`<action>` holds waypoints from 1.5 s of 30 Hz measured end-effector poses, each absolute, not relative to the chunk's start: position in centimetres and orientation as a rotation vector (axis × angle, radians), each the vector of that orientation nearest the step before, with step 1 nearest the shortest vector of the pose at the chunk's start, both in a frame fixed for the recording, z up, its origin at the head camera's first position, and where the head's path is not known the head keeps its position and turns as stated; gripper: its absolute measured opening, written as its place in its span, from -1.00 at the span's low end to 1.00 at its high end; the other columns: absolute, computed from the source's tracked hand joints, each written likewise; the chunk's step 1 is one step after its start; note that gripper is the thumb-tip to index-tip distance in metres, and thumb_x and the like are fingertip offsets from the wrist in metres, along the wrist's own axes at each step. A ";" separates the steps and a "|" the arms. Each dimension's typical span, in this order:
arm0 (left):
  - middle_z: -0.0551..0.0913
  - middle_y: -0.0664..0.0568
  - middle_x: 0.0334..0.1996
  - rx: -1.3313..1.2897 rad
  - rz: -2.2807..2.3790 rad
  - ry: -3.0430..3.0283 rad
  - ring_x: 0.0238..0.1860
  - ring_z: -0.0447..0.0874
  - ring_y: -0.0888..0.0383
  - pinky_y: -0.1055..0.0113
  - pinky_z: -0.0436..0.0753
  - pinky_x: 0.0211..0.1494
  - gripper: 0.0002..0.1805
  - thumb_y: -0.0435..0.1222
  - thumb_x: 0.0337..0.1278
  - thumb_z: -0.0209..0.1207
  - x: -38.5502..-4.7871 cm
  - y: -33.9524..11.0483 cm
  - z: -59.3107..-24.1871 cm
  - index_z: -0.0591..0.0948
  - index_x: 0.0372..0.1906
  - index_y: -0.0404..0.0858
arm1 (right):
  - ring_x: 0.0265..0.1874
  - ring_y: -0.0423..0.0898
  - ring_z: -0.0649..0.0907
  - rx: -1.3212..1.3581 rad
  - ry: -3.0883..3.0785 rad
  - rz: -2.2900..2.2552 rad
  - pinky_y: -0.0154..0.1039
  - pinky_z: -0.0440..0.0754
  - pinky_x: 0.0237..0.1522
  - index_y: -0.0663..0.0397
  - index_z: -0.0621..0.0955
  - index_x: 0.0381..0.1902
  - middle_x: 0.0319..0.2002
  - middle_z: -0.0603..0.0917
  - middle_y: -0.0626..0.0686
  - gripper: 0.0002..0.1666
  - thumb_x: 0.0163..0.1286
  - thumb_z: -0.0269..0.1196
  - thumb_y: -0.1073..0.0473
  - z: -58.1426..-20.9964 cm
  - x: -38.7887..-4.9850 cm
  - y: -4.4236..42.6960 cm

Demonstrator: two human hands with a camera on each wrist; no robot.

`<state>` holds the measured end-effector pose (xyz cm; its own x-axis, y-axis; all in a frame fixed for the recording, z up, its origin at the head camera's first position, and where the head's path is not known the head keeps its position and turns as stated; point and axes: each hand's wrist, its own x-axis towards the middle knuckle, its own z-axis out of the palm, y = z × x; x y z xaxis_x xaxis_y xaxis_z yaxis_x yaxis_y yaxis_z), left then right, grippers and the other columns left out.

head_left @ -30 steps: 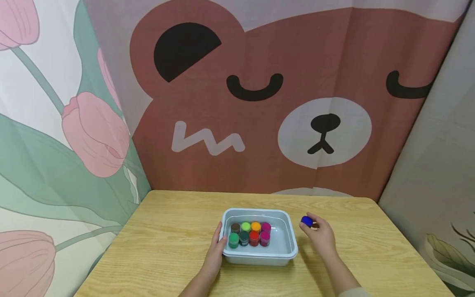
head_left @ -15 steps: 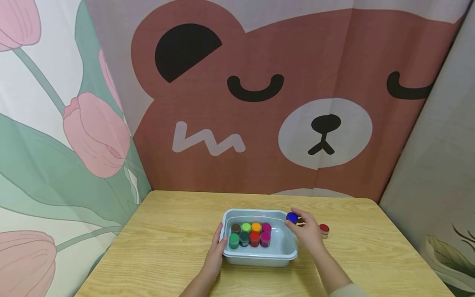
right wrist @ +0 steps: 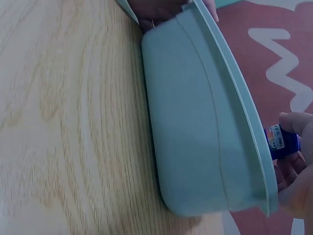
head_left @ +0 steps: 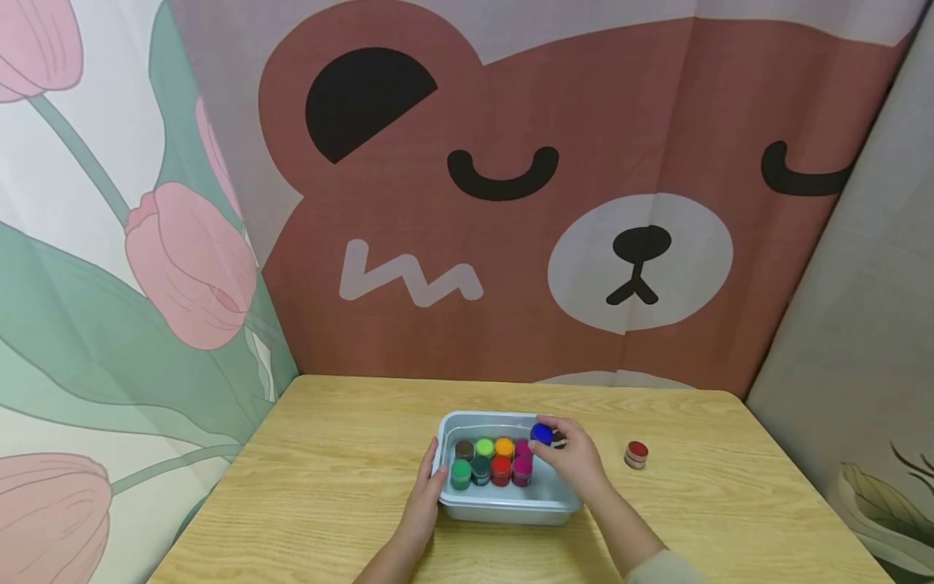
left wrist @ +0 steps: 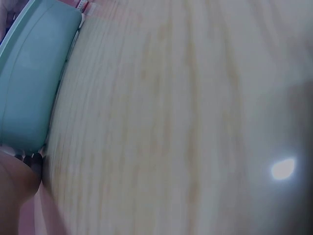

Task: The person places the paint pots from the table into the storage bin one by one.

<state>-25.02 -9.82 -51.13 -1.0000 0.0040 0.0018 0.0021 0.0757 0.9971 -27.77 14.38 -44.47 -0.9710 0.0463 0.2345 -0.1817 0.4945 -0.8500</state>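
Observation:
In the head view a pale blue plastic tub [head_left: 511, 513] stands on the table with several small paint jars inside, in two rows, among them a green one [head_left: 460, 474] and a red one [head_left: 500, 470]. My left hand [head_left: 422, 499] grips the tub's left side, thumb at the rim. Over the tub's right part, my right hand [head_left: 576, 462] pinches a blue paint jar [head_left: 541, 435] between thumb and fingers, close to the magenta jars. A small dark brown thing shows behind the blue jar at the fingers; its kind is unclear. The right wrist view shows the blue jar's label [right wrist: 278, 137].
A jar with a red lid [head_left: 636, 454] stands alone on the wooden table [head_left: 336, 454], right of the tub. Behind the table hangs a curtain with a bear print [head_left: 409, 341]. Patterned curtains flank it on both sides.
My right hand has carried the blue jar leftward from beside the tub to above its inside. The red-lidded jar, earlier hidden behind that hand, now shows. My left hand stays on the tub.

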 end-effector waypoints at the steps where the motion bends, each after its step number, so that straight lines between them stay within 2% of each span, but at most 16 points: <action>1: -0.05 -0.18 0.58 0.008 2.134 2.306 0.54 -0.19 -0.36 -0.46 -0.12 0.44 -0.34 -0.05 0.49 -0.16 -25.0 -9.8 -51.1 0.01 0.58 -0.01 | -0.12 -0.01 0.59 0.129 -2.522 1.467 -0.22 0.67 -0.12 0.18 0.65 0.06 -0.02 0.63 0.18 -0.53 0.17 0.43 0.23 -44.5 -27.8 14.1; 9: -0.04 -0.18 0.58 0.019 2.135 2.312 0.55 -0.19 -0.35 -0.44 -0.12 0.45 -0.35 -0.08 0.49 -0.16 -25.2 -9.9 -51.5 0.02 0.57 -0.04 | -0.22 -0.06 0.64 0.248 -2.628 1.502 -0.25 0.67 -0.24 0.20 0.66 0.03 -0.09 0.69 0.15 -0.50 0.08 0.46 0.24 -45.0 -27.7 11.7; 14: -0.04 -0.19 0.57 0.019 2.134 2.314 0.55 -0.19 -0.35 -0.43 -0.12 0.45 -0.35 -0.08 0.48 -0.16 -25.2 -9.9 -51.5 0.03 0.57 -0.04 | -0.23 -0.03 0.70 0.370 -2.658 1.530 -0.21 0.72 -0.21 0.28 0.64 0.02 -0.09 0.71 0.21 -0.50 0.08 0.45 0.29 -45.3 -27.8 11.0; 19: -0.03 -0.21 0.57 0.035 2.129 2.316 0.54 -0.17 -0.37 -0.44 -0.10 0.44 -0.34 -0.06 0.49 -0.16 -25.1 -9.9 -51.4 0.00 0.57 -0.03 | -0.17 -0.02 0.66 0.492 -2.748 1.453 -0.07 0.67 -0.08 0.27 0.64 0.00 -0.11 0.72 0.15 -0.52 0.10 0.46 0.24 -45.3 -27.8 10.7; 23: -0.03 -0.21 0.57 0.032 2.130 2.314 0.53 -0.17 -0.37 -0.45 -0.09 0.44 -0.35 -0.07 0.49 -0.17 -25.1 -9.9 -51.2 0.00 0.58 -0.02 | -0.17 -0.06 0.63 0.573 -2.805 1.433 -0.07 0.63 -0.08 0.24 0.64 -0.02 -0.16 0.71 0.09 -0.53 0.08 0.47 0.25 -45.3 -27.8 10.6; 35: -0.05 -0.20 0.57 0.033 2.138 2.299 0.54 -0.19 -0.37 -0.44 -0.10 0.44 -0.34 -0.09 0.50 -0.18 -25.2 -10.0 -51.3 -0.02 0.58 -0.03 | -0.17 -0.05 0.65 0.626 -2.900 1.291 -0.03 0.63 -0.04 0.15 0.67 -0.08 -0.18 0.70 0.04 -0.56 0.05 0.50 0.20 -45.3 -27.9 10.1; 45: -0.05 -0.21 0.57 0.029 2.148 2.301 0.54 -0.19 -0.36 -0.43 -0.11 0.45 -0.35 -0.11 0.49 -0.16 -25.2 -9.9 -51.4 -0.01 0.58 -0.04 | -0.17 -0.04 0.65 0.622 -2.913 1.254 0.00 0.62 -0.02 0.16 0.67 -0.11 -0.21 0.69 0.04 -0.56 0.03 0.51 0.20 -45.5 -27.9 9.8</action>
